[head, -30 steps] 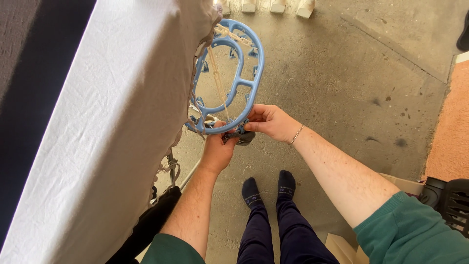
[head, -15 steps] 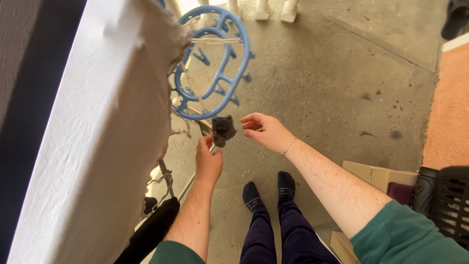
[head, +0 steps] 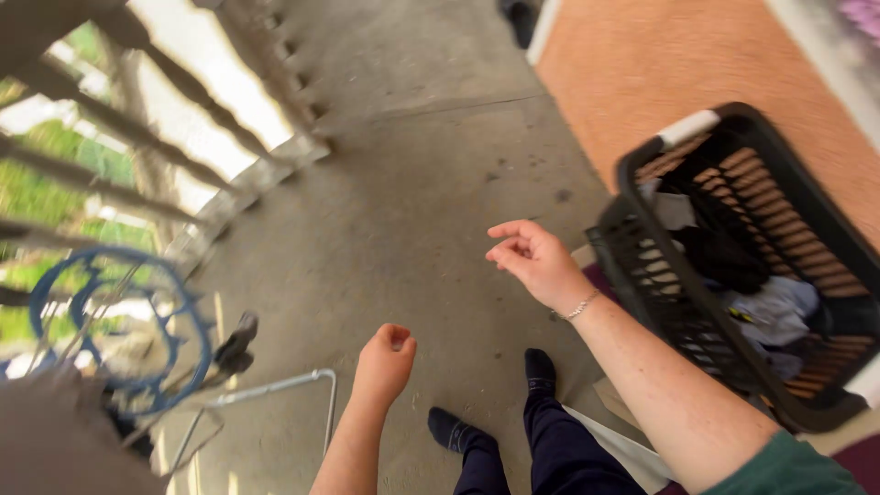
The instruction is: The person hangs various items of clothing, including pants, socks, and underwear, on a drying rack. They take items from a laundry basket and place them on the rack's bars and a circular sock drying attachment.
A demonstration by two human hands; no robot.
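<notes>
Both hands empty: left hand (head: pixel 385 359) loosely curled, right hand (head: pixel 532 259) half-open mid-frame. Dark sock (head: pixel 236 343) hangs from blue peg hanger (head: pixel 119 330), lower left. Risk: weak clip grip, sock drops onto concrete floor (head: pixel 403 211).

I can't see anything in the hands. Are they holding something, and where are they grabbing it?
Nothing is held. The left hand is loosely curled with nothing in it, and the right hand hangs open in the air beside the black laundry basket.
</notes>
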